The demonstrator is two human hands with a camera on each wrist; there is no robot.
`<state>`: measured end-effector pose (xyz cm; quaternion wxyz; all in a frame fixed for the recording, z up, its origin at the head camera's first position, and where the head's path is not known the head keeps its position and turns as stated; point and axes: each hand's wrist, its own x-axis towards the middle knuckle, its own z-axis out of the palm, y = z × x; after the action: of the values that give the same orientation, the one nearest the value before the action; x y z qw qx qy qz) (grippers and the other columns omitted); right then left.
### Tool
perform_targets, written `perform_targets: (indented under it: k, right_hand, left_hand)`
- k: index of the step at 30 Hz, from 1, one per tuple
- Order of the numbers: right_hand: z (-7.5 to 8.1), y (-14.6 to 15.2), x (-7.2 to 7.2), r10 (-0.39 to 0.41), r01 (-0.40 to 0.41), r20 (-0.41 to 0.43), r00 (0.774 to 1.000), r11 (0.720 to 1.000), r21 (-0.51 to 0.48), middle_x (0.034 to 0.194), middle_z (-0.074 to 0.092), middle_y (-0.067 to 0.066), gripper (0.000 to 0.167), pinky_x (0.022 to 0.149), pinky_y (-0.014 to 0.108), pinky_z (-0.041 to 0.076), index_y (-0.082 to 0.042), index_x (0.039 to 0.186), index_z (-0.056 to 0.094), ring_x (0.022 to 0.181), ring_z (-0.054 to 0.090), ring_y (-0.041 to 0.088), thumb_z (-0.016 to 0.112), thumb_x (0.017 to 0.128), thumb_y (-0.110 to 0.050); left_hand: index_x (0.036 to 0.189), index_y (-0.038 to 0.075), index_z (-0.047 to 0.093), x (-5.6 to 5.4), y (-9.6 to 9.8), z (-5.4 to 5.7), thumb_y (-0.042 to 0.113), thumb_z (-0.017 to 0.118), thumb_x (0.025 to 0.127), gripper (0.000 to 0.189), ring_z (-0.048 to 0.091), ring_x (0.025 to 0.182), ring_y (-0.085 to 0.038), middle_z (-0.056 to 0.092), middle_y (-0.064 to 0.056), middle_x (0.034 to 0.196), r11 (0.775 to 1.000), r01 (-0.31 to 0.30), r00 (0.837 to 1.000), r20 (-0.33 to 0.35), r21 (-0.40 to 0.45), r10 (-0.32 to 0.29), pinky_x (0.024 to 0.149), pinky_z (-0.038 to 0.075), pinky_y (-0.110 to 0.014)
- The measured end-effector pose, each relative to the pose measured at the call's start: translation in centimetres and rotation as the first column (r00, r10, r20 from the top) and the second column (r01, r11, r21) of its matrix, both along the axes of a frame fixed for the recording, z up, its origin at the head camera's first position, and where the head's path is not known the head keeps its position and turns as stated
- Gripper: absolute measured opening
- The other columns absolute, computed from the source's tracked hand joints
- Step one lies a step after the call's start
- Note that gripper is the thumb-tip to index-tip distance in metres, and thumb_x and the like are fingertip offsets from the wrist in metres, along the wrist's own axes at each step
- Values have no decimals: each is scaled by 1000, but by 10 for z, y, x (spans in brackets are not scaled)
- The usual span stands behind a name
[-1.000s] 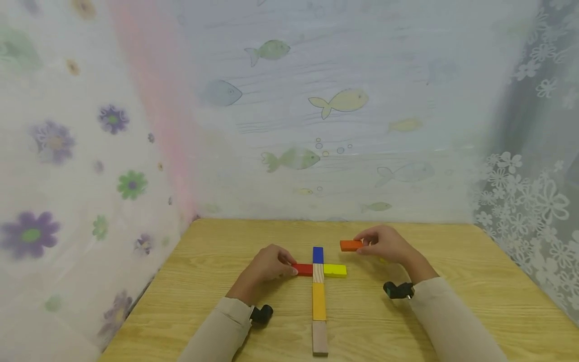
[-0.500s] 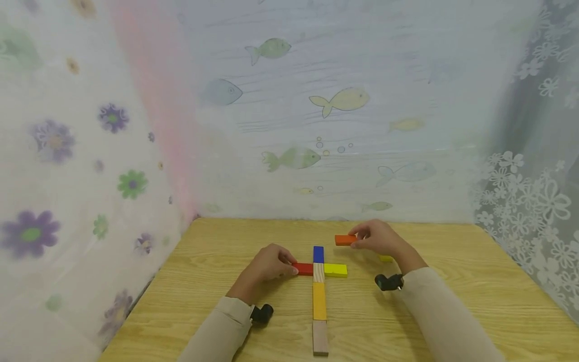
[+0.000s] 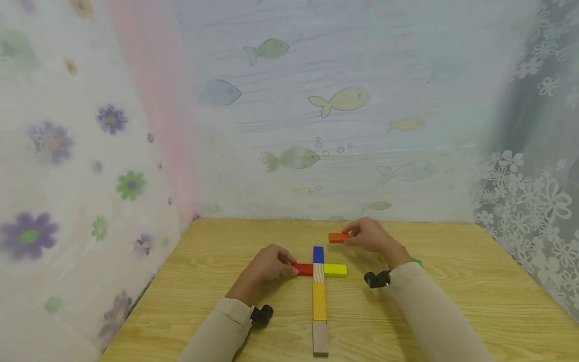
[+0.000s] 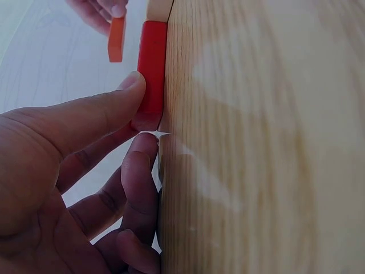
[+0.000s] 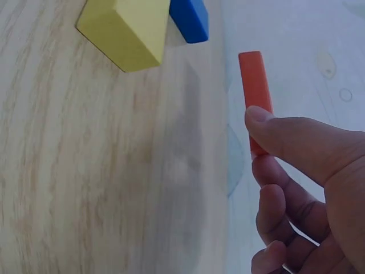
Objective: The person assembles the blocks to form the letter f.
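Observation:
My left hand (image 3: 270, 264) pinches the outer end of a red block (image 3: 304, 269) lying on the table, with the thumb along its side in the left wrist view. That block meets a striped wooden block (image 3: 318, 273), which has a blue block (image 3: 318, 255) beyond it and a bright yellow block (image 3: 335, 270) at its right. Toward me the column continues with an amber block (image 3: 319, 301) and a pale brown block (image 3: 320, 338). Between thumb and fingers, my right hand (image 3: 368, 236) holds an orange block (image 5: 255, 80) above the table, to the right of the blue block's far end.
Partly hidden behind the right wrist, a green block (image 3: 417, 262) and a bit of yellow (image 3: 382, 258) show on the table (image 3: 226, 236). Dark cameras sit on both wrists, the right one (image 3: 377, 279) over the tabletop. A fish-patterned curtain (image 3: 280, 110) hangs behind the table's back edge.
My right hand has moved left and away from me with the orange block, uncovering part of the green block. The left hand stays on the red block.

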<state>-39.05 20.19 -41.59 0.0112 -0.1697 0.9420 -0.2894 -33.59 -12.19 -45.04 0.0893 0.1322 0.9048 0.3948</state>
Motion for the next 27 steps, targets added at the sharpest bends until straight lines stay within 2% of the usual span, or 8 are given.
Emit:
perform_targets:
  k: [7, 14, 18, 23, 27]
  right_hand:
    - [-10, -7, -8, -25, 25, 5, 1000, 1000, -17, 101, 74, 4, 31, 84, 39, 57, -12, 118, 78, 89, 64, 19, 83, 89, -23]
    - [-18, -16, -9, -45, 46, 35, 998, 998, -31, 100, 73, 4, 30, 82, 37, 57, -12, 118, 77, 87, 64, 20, 82, 90, -20]
    - [-22, -21, -8, -62, 63, 32, 998, 997, -38, 105, 72, 5, 29, 86, 40, 57, -13, 119, 77, 92, 63, 22, 80, 91, -20]
    - [-27, -24, -6, -111, 114, 71, 991, 992, -45, 112, 70, 6, 29, 95, 46, 55, -15, 120, 76, 102, 62, 25, 79, 92, -20]
    - [-29, -26, -7, -119, 122, 86, 989, 992, -39, 114, 69, 7, 28, 96, 47, 55, -15, 120, 76, 104, 63, 26, 78, 93, -18]
  left_hand:
    - [97, 19, 80, 0, -1, 0, 24, 87, 85, 15, 64, 74, -18, 71, 2, 87, 1000, -1, 1000, -2, 8, 1, 66, 54, -32]
    - [96, 20, 80, -2, -1, -3, 24, 88, 84, 14, 64, 74, -18, 71, 3, 87, 1000, -1, 1000, -6, -1, 1, 66, 55, -32]
    - [96, 21, 80, -3, -1, -4, 25, 88, 85, 14, 64, 74, -18, 71, 3, 87, 1000, 2, 1000, -8, -2, -2, 66, 55, -32]
    - [96, 20, 80, -3, -1, -3, 25, 88, 85, 14, 64, 74, -17, 72, 3, 88, 1000, 3, 1000, -12, 1, -3, 66, 55, -32]
    - [96, 20, 80, -2, -1, -2, 24, 87, 85, 14, 64, 74, -17, 72, 3, 88, 1000, 4, 1000, -12, 6, -4, 66, 55, -32]
